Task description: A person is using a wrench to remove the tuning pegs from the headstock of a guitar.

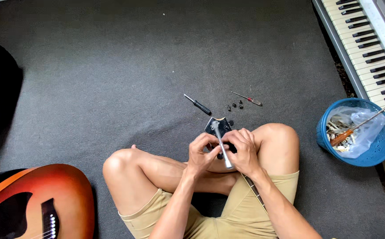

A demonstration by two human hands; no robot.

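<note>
I sit cross-legged on a dark grey carpet with a guitar neck across my lap; its black headstock (216,125) points away from me. My left hand (201,152) and my right hand (244,150) meet just below the headstock, fingers closed around it. A long silver tool (222,148) runs between the two hands, its tip at the headstock; which hand grips it is hard to tell. Part of the fretted neck (252,188) shows under my right forearm.
On the carpet beyond the headstock lie a black-handled screwdriver (197,104), a thin red-handled screwdriver (247,98) and several small black parts (235,106). A blue basket (355,132) with a plastic bag stands right, a keyboard (369,48) behind it, a sunburst guitar body (33,201) lower left.
</note>
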